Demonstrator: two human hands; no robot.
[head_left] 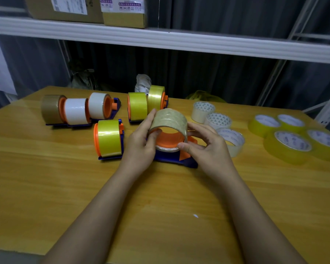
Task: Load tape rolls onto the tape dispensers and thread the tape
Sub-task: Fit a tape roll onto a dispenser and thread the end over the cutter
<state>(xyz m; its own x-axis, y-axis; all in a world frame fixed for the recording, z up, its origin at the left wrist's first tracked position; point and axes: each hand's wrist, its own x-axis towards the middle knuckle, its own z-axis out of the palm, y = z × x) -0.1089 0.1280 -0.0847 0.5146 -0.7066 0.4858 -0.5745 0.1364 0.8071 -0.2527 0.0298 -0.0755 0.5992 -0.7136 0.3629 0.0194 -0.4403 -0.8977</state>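
A clear, tan-tinted tape roll (170, 119) sits tilted over the orange hub (169, 141) of a blue dispenser (171, 159) at the table's middle. My left hand (141, 141) grips the roll's left rim, fingers curled inside the core. My right hand (206, 147) holds its right rim, thumb at the lower edge. Whether the roll is seated fully on the hub is hidden by my hands.
Loaded dispensers stand behind: a yellow one (109, 139), two yellow (138, 108), and a row of brown and white ones (75, 111). Loose clear rolls (218, 120) and several yellow rolls (290, 145) lie on the right. A white shelf (160, 40) crosses above.
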